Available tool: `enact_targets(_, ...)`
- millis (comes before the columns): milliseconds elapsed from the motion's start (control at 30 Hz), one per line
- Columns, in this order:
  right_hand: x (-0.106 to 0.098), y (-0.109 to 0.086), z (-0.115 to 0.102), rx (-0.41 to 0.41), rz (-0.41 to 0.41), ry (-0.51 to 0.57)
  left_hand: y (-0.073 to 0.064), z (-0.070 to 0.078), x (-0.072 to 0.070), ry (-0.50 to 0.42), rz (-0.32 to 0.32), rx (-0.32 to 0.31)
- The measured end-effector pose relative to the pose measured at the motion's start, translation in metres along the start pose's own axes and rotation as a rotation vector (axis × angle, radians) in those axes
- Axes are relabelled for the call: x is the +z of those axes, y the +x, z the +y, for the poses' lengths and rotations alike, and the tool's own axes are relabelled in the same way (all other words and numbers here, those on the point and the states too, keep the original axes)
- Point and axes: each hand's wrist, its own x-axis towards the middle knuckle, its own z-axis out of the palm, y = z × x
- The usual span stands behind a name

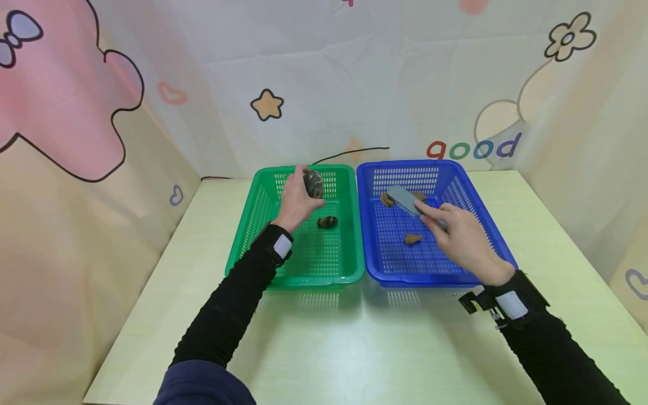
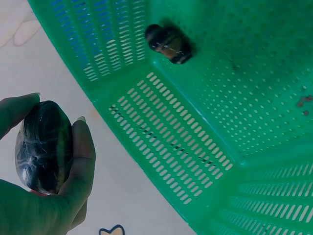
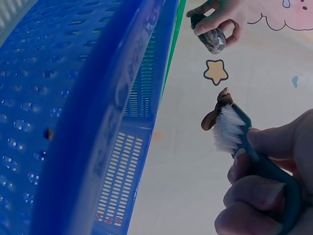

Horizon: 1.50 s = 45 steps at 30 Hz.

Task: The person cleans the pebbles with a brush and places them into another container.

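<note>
My left hand (image 1: 296, 199) holds a smooth dark stone with pale veins (image 1: 313, 184) over the back of the green basket (image 1: 304, 281). In the left wrist view, thumb and fingers grip the stone (image 2: 44, 147) by its sides. Below, a dark, brown-banded lump (image 1: 327, 222) lies on the basket floor. Over the blue basket (image 1: 435, 279), my right hand (image 1: 463, 239) grips a brush (image 1: 404, 199) by its grey-teal handle. White bristles (image 3: 229, 129) show in the right wrist view, with a brown piece (image 3: 209, 120) right at them.
The two baskets stand side by side on a pale table (image 1: 324, 349). A small brown piece (image 1: 412, 239) lies on the blue basket's floor. Behind the table hangs a printed curtain (image 1: 324, 84). Small dark bits (image 2: 304, 101) lie in the green basket.
</note>
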Motion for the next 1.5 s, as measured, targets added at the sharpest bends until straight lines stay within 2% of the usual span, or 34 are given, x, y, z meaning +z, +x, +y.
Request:
enact_targets(33, 0.000, 0.000, 0.000, 0.000, -0.001, -0.001, 0.004, -0.010, 0.005, 0.008, 0.024, 0.024)
enact_targets(100, 0.001, -0.001, 0.001, 0.003, -0.005, 0.003, 0.016, -0.028, 0.012, 0.004, 0.012, 0.020)
enact_targets(233, 0.001, -0.002, 0.001, 0.010, -0.016, 0.014, 0.047, -0.076, 0.036, 0.032, 0.031, 0.029)
enact_targets(267, 0.001, -0.002, 0.001, 0.010, -0.016, 0.016, 0.051, -0.079, 0.037, 0.033, 0.006, 0.002)
enact_targets(300, 0.001, -0.002, 0.001, 0.010, -0.016, 0.017, 0.048, -0.074, 0.035, 0.042, 0.006, -0.008)
enact_targets(333, 0.001, -0.002, 0.002, 0.008, -0.014, 0.018, 0.054, -0.084, 0.040, 0.055, 0.024, 0.000)
enact_targets(433, 0.001, -0.003, 0.002, 0.005, -0.012, 0.019, 0.061, -0.094, 0.044, 0.078, 0.011, -0.040)
enact_targets(500, 0.001, -0.003, 0.003, 0.003, -0.011, 0.022, 0.067, -0.104, 0.049, 0.088, 0.021, -0.046)
enact_targets(533, 0.001, -0.003, 0.003, 0.003, -0.010, 0.022, 0.073, -0.113, 0.054, 0.083, 0.023, -0.061)
enact_targets(600, 0.001, -0.003, 0.003, 0.001, -0.007, 0.022, 0.063, -0.100, 0.045, 0.079, -0.004, -0.098)
enact_targets(667, 0.002, -0.002, 0.004, -0.001, -0.003, 0.023, 0.048, -0.082, 0.036, 0.102, -0.002, -0.097)
enact_targets(733, 0.002, -0.002, 0.004, -0.002, 0.001, 0.022, 0.037, -0.066, 0.028, 0.093, -0.014, -0.128)
enact_targets(800, 0.002, -0.002, 0.004, -0.001, 0.002, 0.023, 0.037, -0.067, 0.029, 0.102, -0.015, -0.132)
enact_targets(833, 0.002, -0.003, 0.004, -0.001, 0.002, 0.025, 0.040, -0.071, 0.031, 0.101, -0.018, -0.137)
enact_targets(900, 0.002, -0.003, 0.004, 0.000, -0.001, 0.025, 0.055, -0.089, 0.040, 0.087, -0.024, -0.143)
enact_targets(967, 0.002, -0.003, 0.004, 0.003, -0.006, 0.025, 0.068, -0.110, 0.051, 0.117, -0.023, -0.133)
enact_targets(1067, 0.002, -0.003, 0.005, 0.008, -0.007, 0.028, 0.090, -0.145, 0.071, 0.174, 0.017, -0.097)
enact_targets(1133, 0.002, -0.003, 0.005, 0.009, -0.003, 0.032, 0.104, -0.166, 0.085, 0.205, 0.025, -0.105)
enact_targets(1200, 0.002, -0.003, 0.005, 0.007, 0.001, 0.037, 0.101, -0.152, 0.079, 0.209, -0.015, -0.146)
enact_targets(1300, 0.002, -0.003, 0.005, -0.001, 0.005, 0.041, 0.112, -0.168, 0.085, 0.220, -0.053, -0.175)
enact_targets(1333, 0.002, -0.003, 0.005, -0.002, 0.006, 0.042, 0.120, -0.179, 0.091, 0.221, -0.062, -0.178)
enact_targets(1367, 0.002, -0.003, 0.006, -0.003, 0.006, 0.043, 0.131, -0.198, 0.100, 0.234, -0.051, -0.169)
enact_targets(1400, 0.002, -0.003, 0.006, -0.003, 0.007, 0.045, 0.151, -0.230, 0.117, 0.246, -0.029, -0.150)
enact_targets(1433, 0.002, -0.003, 0.006, -0.005, 0.009, 0.047, 0.174, -0.268, 0.138, 0.262, -0.004, -0.132)
enact_targets(1500, 0.002, -0.003, 0.006, -0.001, 0.011, 0.048, 0.211, -0.322, 0.168, 0.280, -0.003, -0.138)
